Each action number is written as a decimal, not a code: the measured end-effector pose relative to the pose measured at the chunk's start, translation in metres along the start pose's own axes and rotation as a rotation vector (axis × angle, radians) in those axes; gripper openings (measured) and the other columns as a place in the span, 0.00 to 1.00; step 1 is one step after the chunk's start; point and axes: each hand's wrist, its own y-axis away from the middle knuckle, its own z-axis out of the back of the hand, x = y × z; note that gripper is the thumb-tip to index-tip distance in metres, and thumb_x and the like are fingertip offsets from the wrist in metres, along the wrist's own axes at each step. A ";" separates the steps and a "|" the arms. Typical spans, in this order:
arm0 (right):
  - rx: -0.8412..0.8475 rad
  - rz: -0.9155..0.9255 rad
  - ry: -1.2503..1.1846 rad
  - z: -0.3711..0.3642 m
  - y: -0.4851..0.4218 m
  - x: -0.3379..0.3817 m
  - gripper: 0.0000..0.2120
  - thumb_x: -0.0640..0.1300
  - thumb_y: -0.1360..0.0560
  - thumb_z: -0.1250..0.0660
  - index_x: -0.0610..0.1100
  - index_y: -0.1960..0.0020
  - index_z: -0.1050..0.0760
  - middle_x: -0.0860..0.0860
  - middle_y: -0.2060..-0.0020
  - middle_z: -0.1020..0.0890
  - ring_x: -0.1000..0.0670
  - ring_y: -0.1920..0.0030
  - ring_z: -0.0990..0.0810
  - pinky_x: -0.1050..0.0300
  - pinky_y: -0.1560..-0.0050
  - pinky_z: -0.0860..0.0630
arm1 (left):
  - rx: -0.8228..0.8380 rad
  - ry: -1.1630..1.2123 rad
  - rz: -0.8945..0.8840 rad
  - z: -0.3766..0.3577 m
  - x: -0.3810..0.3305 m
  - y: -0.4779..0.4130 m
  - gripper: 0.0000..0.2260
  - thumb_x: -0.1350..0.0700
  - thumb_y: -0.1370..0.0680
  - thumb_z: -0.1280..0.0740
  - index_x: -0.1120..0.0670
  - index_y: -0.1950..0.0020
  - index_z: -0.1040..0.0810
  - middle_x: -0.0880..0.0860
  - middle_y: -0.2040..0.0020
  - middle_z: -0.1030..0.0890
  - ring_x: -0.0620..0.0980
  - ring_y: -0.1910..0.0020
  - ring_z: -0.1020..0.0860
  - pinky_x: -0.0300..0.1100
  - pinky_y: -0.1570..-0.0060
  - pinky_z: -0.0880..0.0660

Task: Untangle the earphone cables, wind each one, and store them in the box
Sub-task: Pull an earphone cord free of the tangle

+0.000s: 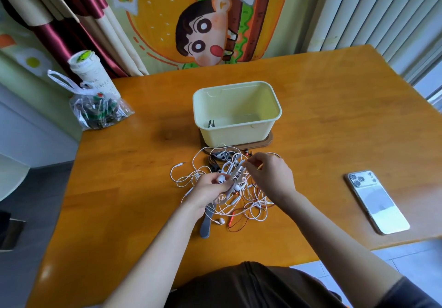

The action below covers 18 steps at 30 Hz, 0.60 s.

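Observation:
A tangle of earphone cables, mostly white with a thin red one, lies on the wooden table in front of the pale yellow box. My left hand grips a white earbud and a grey flat band that runs up out of the pile. My right hand pinches the top end of that band above the tangle. The box stands on a brown lid, and a small dark item lies at its bottom left corner.
A white phone lies face down at the right. At the table's far left corner sits a clear plastic bag with a white cup behind it. A curtain and a cartoon cloth hang beyond the far edge.

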 end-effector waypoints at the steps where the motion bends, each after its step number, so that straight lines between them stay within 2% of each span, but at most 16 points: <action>1: -0.001 0.000 -0.003 0.000 0.000 0.002 0.09 0.51 0.23 0.36 0.47 0.51 0.21 0.53 0.59 0.18 0.51 0.60 0.21 0.58 0.65 0.24 | 0.023 0.063 0.031 0.000 0.001 0.001 0.05 0.59 0.24 0.30 0.50 0.52 0.22 0.53 0.52 0.20 0.53 0.50 0.24 0.47 0.48 0.27; 5: -0.005 -0.016 0.014 0.002 -0.003 0.001 0.09 0.51 0.23 0.36 0.48 0.51 0.20 0.53 0.59 0.17 0.51 0.60 0.21 0.55 0.62 0.22 | 0.043 0.019 0.029 0.002 0.006 0.002 0.07 0.58 0.24 0.30 0.49 0.48 0.22 0.51 0.52 0.20 0.48 0.53 0.24 0.37 0.59 0.28; 8: 0.008 -0.027 0.016 0.002 -0.003 -0.001 0.09 0.51 0.23 0.36 0.48 0.51 0.20 0.53 0.59 0.17 0.51 0.61 0.21 0.55 0.63 0.22 | -0.010 0.012 0.017 0.006 0.008 0.000 0.09 0.58 0.24 0.30 0.51 0.44 0.22 0.51 0.51 0.20 0.48 0.54 0.24 0.36 0.63 0.30; 12: 0.068 0.048 -0.023 -0.001 0.006 0.006 0.08 0.50 0.24 0.35 0.47 0.50 0.20 0.53 0.59 0.17 0.52 0.61 0.20 0.56 0.62 0.21 | -0.104 -0.077 -0.017 0.003 0.010 -0.005 0.07 0.57 0.24 0.31 0.50 0.47 0.23 0.49 0.50 0.21 0.48 0.50 0.24 0.37 0.59 0.29; 14: 0.109 0.098 -0.034 -0.004 0.014 0.012 0.08 0.49 0.24 0.35 0.47 0.51 0.19 0.53 0.59 0.17 0.54 0.61 0.20 0.57 0.62 0.21 | -0.147 -0.016 -0.008 0.000 0.009 -0.006 0.06 0.56 0.23 0.32 0.53 0.47 0.23 0.50 0.54 0.21 0.46 0.55 0.24 0.39 0.59 0.29; 16: 0.136 0.142 -0.058 -0.010 0.025 0.017 0.09 0.48 0.23 0.36 0.46 0.50 0.19 0.52 0.59 0.17 0.54 0.62 0.20 0.58 0.61 0.22 | -0.187 0.072 0.016 -0.003 0.007 -0.008 0.04 0.56 0.22 0.33 0.56 0.51 0.23 0.52 0.58 0.21 0.47 0.59 0.24 0.39 0.59 0.29; 18: 0.109 0.198 -0.109 -0.018 0.039 0.020 0.09 0.45 0.22 0.37 0.45 0.50 0.18 0.51 0.59 0.16 0.54 0.63 0.21 0.60 0.62 0.23 | -0.240 0.214 0.062 -0.004 0.004 -0.013 0.06 0.56 0.22 0.32 0.57 0.57 0.24 0.54 0.60 0.21 0.49 0.59 0.24 0.43 0.52 0.27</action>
